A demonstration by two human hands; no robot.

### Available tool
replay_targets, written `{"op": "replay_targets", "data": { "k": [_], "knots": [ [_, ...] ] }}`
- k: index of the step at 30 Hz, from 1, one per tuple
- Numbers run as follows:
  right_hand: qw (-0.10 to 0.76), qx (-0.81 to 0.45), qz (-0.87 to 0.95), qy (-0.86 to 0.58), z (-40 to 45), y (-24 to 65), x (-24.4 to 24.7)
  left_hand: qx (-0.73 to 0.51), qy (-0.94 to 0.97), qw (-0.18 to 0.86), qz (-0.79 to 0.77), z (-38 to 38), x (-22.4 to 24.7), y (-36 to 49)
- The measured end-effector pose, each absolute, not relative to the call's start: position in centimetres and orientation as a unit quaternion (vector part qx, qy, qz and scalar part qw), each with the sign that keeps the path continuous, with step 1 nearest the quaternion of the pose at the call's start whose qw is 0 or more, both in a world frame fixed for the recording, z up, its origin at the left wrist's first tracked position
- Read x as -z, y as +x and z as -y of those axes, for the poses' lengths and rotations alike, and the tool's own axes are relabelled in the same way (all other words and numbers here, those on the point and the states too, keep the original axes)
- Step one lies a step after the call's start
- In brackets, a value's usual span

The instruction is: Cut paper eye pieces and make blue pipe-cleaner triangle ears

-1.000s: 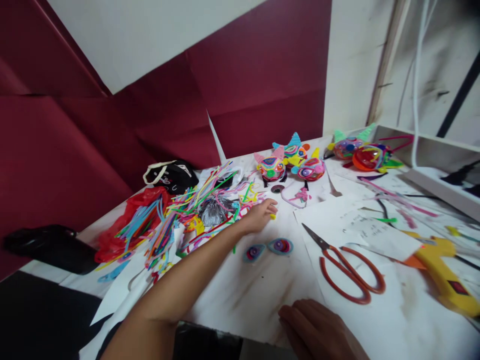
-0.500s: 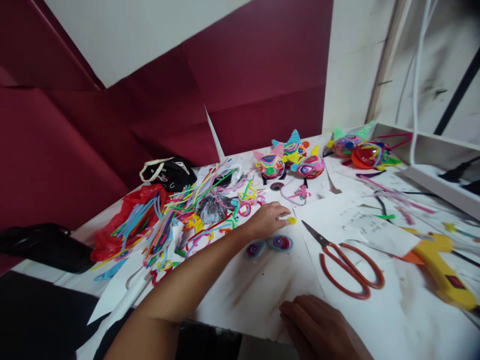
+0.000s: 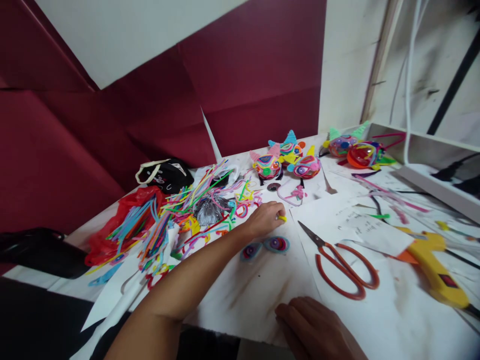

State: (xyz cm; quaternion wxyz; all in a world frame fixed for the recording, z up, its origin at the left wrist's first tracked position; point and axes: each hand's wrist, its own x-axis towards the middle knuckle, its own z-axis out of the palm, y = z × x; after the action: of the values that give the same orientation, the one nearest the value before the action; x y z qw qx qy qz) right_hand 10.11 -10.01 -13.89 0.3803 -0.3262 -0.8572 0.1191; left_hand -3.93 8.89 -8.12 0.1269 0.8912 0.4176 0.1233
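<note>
My left hand (image 3: 265, 219) reaches across the white table with its fingers closed in a pinch. Between thumb and fingertips is a small yellow disc (image 3: 282, 218), partly covered by the fingers. Just below this hand lie two teardrop-shaped eye pieces, a larger one (image 3: 277, 244) and a smaller one (image 3: 250, 251), both blue-rimmed with purple centres. My right hand (image 3: 318, 327) rests at the table's front edge, fingers curled together; nothing shows in it, though its palm is hidden. Scissors with orange handles (image 3: 347, 270) lie open-bladed on paper between and right of the hands.
Several colourful animal-like heads (image 3: 266, 166) stand at the back. A heap of pipe cleaners (image 3: 155, 235) spreads over the left side, beside a red plastic bag (image 3: 99, 245). At right are a yellow glue gun (image 3: 437, 270), a handwritten paper (image 3: 360, 227) and a white power strip (image 3: 431, 187).
My left fingers have closed on the yellow disc, which lay flat at the fingertips before and now stands tilted in the pinch. My right hand stays in place. The view has shifted slightly.
</note>
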Motion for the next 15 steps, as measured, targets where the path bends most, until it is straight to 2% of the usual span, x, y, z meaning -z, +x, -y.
{"op": "replay_targets", "data": {
  "k": [10, 15],
  "knots": [
    [0.403, -0.105, 0.847, -0.329, 10.0, 10.0, 14.0, -0.130, 0.885, 0.183, -0.407, -8.0, 7.9, -5.8],
    [0.397, -0.110, 0.851, -0.326, 10.0, 10.0, 14.2, -0.151, 0.883, 0.176, -0.407, -8.1, 8.1, -5.4]
  ]
}}
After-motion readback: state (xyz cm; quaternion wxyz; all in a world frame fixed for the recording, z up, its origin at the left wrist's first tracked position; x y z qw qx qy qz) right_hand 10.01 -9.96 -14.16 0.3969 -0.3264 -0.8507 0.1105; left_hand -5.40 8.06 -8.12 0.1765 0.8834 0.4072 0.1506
